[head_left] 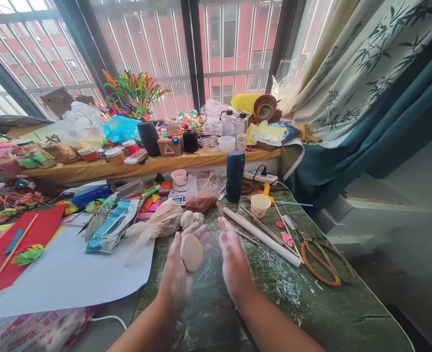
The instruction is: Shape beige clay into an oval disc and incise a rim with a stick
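A smooth, pale, flattened ball of dough (192, 253) rests against the palm and fingers of my left hand (174, 274), which is slightly blurred. Facing it across a gap is my right hand (234, 259), palm inward, fingers stretched out and holding nothing. Both hands are above a clear sheet (212, 313) on the dark green tabletop. Just beyond my left fingertips sits a lumpy piece of the same pale dough (192, 219), beside a crumpled plastic bag (164, 217). To the right of my right hand lies a long white rolling pin (267, 239).
Large scissors (320, 264) with orange handles lie at the right, near white powder (289, 288). A paper cup (260, 205) and a dark blue bottle (235, 176) stand behind. White paper (91, 274) covers the left side. A crowded windowsill (201, 159) runs along the back.
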Available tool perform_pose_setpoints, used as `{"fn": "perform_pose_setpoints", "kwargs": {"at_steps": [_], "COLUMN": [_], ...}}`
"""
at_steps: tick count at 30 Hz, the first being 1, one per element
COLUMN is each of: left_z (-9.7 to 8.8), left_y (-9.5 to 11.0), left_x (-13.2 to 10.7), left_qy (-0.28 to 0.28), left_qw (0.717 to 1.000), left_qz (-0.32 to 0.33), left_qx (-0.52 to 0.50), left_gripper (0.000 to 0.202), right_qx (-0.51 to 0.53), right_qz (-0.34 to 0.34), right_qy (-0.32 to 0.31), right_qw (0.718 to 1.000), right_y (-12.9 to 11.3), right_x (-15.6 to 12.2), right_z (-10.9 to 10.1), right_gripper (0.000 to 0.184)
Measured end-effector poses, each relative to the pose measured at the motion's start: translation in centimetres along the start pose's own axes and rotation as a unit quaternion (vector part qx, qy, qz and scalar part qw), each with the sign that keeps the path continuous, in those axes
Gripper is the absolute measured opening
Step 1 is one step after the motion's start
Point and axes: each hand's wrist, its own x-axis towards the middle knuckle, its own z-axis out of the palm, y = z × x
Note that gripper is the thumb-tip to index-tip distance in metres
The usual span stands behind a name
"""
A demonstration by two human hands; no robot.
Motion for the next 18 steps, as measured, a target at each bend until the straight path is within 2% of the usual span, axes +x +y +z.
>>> {"fn": "perform_pose_setpoints", "kwargs": {"at_steps": [1,2,4,5,6,7,8,9,10,11,12,13,14,15,16,17,18], "left_z": [0.2,0.3,0.5,0.4,0.4,0.2,0.1,-0.1,-0.2,-0.2,-0.2,-0.2,-0.2,-0.2,-0.2,-0.2,-0.3], "left_y": [0.3,0.5,0.7,0.6,0.5,0.2,-0.1,-0.5,-1.0,-1.4,-1.8,-2.1,-2.2,-2.3,-2.2,-2.0,-1.7], "left_x": [-0.2,-0.4,-0.6,-0.7,-0.7,-0.6,-0.4,-0.2,0.0,0.2,0.5,0.7,0.8,0.9,0.9,0.9,0.8], "left_qy": [-0.014,-0.056,-0.168,-0.198,-0.205,-0.181,-0.137,-0.084,-0.039,-0.015,-0.013,-0.036,-0.070,-0.105,-0.129,-0.132,-0.117], "left_qw": [0.995,0.978,0.912,0.883,0.869,0.876,0.900,0.932,0.963,0.986,0.998,0.998,0.988,0.974,0.964,0.962,0.967], "left_qz": [0.071,0.121,0.172,0.190,0.204,0.219,0.222,0.208,0.167,0.100,0.020,-0.058,-0.121,-0.162,-0.180,-0.177,-0.155], "left_qx": [0.072,0.162,0.332,0.381,0.402,0.391,0.350,0.286,0.210,0.131,0.055,-0.014,-0.073,-0.118,-0.147,-0.161,-0.162], "left_gripper": [0.060,0.063,0.070,0.072,0.071,0.066,0.060,0.052,0.046,0.043,0.044,0.048,0.053,0.058,0.061,0.060,0.058], "right_qx": [0.070,0.135,0.227,0.254,0.275,0.288,0.292,0.282,0.252,0.195,0.111,0.007,-0.100,-0.193,-0.258,-0.288,-0.283], "right_qz": [0.061,0.118,0.196,0.209,0.205,0.192,0.173,0.144,0.106,0.062,0.016,-0.033,-0.081,-0.121,-0.149,-0.163,-0.158], "right_qy": [-0.003,-0.031,-0.119,-0.149,-0.158,-0.148,-0.128,-0.102,-0.073,-0.055,-0.055,-0.073,-0.102,-0.133,-0.148,-0.134,-0.094], "right_qw": [0.996,0.983,0.947,0.933,0.926,0.926,0.932,0.943,0.959,0.977,0.992,0.997,0.986,0.965,0.943,0.934,0.941], "right_y": [0.2,0.3,0.2,0.0,-0.3,-0.7,-1.0,-1.4,-1.7,-2.0,-2.2,-2.4,-2.4,-2.4,-2.2,-1.9,-1.6], "right_x": [0.3,0.5,1.0,1.2,1.4,1.6,1.8,1.9,2.0,2.0,1.9,1.7,1.5,1.2,1.0,0.9,0.9], "right_z": [0.0,-0.1,-0.6,-0.9,-1.2,-1.6,-1.9,-2.1,-2.2,-2.1,-2.0,-1.8,-1.5,-1.3,-1.2,-1.2,-1.2], "right_gripper": [0.066,0.070,0.080,0.082,0.082,0.080,0.079,0.077,0.075,0.073,0.071,0.069,0.070,0.072,0.074,0.074,0.071]}}
